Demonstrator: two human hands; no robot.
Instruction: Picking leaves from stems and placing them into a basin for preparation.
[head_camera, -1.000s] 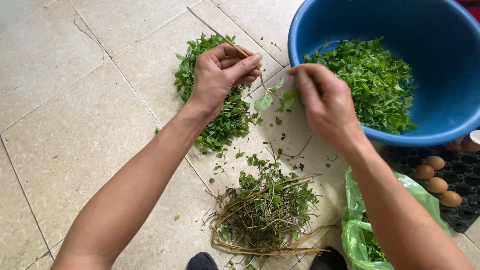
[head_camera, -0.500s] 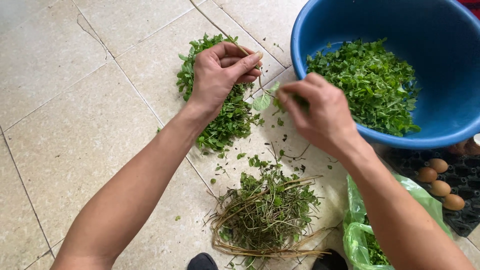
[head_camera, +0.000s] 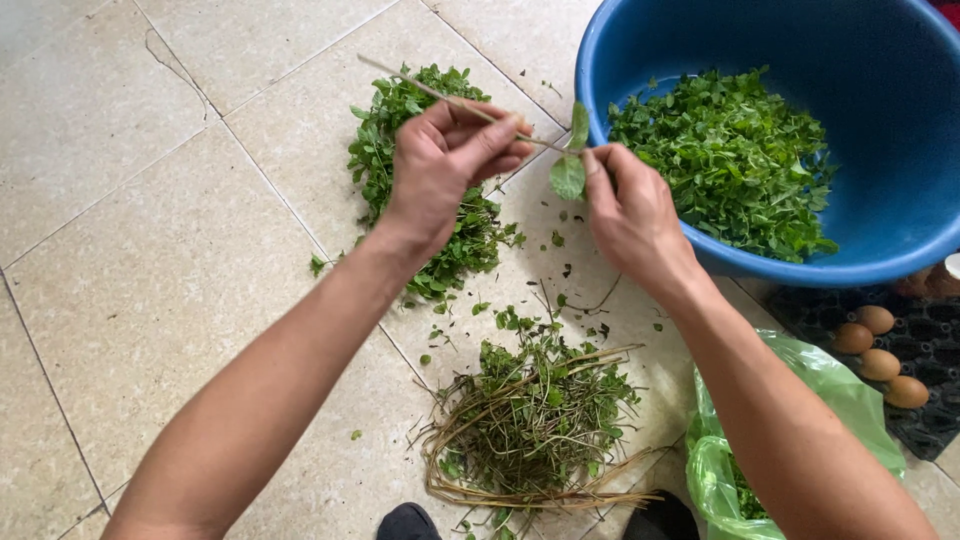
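My left hand (head_camera: 447, 165) pinches a thin bare stem (head_camera: 420, 88) that slants up to the left over a heap of green herb sprigs (head_camera: 400, 130) on the tiled floor. My right hand (head_camera: 630, 215) pinches the stem's leafy tip, two green leaves (head_camera: 570, 165), just beside the rim of a large blue basin (head_camera: 900, 180). Plucked green leaves (head_camera: 730, 160) fill the basin's bottom. Below my hands lies a pile of stripped stems and scraps (head_camera: 535, 425).
A green plastic bag (head_camera: 720, 470) with more greens sits at the lower right. Brown eggs (head_camera: 878, 350) rest on a dark tray (head_camera: 940, 330) under the basin's right side. Dark shoe tips (head_camera: 410, 522) show at the bottom edge.
Both hands have drawn closer to me and lifted from the herb heap. A stem now stretches between them, with leaves at my right fingertips.
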